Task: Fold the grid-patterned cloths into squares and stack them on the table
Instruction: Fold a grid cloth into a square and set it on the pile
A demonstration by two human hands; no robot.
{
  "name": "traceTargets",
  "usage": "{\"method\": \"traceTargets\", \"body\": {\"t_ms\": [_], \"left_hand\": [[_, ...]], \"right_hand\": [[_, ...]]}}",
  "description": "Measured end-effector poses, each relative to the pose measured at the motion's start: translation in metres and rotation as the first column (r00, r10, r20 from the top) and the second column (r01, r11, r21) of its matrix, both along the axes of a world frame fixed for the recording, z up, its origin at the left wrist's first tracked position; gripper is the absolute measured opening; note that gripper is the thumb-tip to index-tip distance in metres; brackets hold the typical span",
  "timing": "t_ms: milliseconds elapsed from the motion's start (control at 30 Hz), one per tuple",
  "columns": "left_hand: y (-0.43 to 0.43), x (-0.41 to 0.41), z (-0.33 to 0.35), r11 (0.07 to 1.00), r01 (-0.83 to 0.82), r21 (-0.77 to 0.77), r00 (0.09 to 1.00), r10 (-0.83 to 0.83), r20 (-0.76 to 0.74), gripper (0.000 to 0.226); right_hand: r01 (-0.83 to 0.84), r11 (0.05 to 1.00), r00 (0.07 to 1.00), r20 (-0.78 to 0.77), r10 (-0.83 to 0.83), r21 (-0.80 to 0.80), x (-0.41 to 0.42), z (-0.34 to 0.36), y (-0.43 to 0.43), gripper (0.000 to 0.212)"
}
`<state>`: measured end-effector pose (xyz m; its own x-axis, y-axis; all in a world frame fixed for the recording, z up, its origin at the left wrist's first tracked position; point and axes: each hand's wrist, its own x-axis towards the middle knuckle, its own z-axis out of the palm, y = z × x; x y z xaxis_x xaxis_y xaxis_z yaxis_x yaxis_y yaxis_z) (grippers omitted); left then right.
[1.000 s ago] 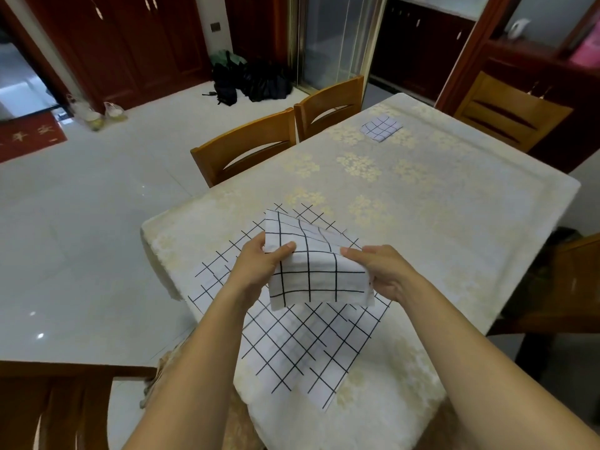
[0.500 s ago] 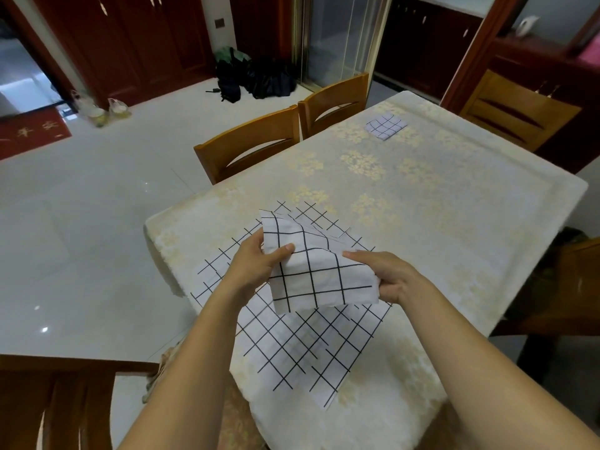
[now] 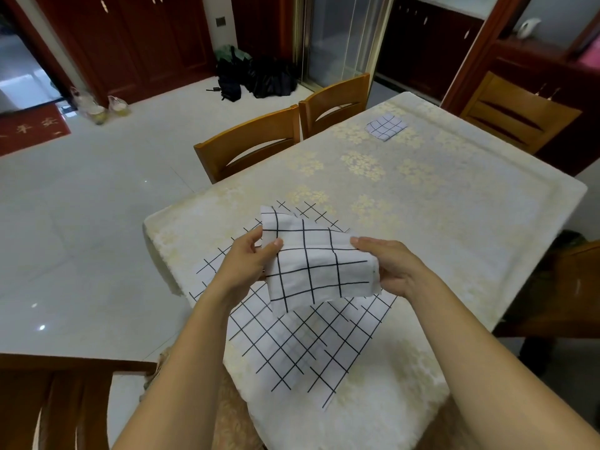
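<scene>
Both hands held a folded grid cloth [image 3: 319,266] up off the table [image 3: 454,216], above the near corner. Left hand [image 3: 248,258] pinched the cloth's left edge, thumb on top and fingers curled behind. Right hand [image 3: 391,266] gripped the right edge, fingers over the top, thumb hidden under the fabric. Cloth sagged a bit between them, upper left corner sticking up. Beneath it a second grid cloth [image 3: 302,342] lay spread flat on the table, turned diagonally, one corner hanging past the near edge. A small folded square [image 3: 385,126] sat at the far end of the table, well apart. Wooden chairs [image 3: 250,144] stood along the left side.
</scene>
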<state>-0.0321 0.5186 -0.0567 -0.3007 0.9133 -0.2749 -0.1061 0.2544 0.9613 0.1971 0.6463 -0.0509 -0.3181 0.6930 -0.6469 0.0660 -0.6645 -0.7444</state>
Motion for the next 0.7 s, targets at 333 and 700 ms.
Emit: {"method": "traceTargets", "body": {"t_ms": [333,700], "left_hand": [[-0.003,0.000,0.009,1.000,0.020,0.018,0.996,-0.022,0.082,0.031],[0.002,0.000,0.003,1.000,0.002,-0.025,0.999,0.000,0.051,0.034]], "right_hand": [[-0.320,0.946,0.947,-0.033,0.319,-0.042,0.003,0.005,0.001,0.043],[-0.241,0.925,0.969,0.027,0.244,0.295,0.012,0.013,0.004,0.022]]}}
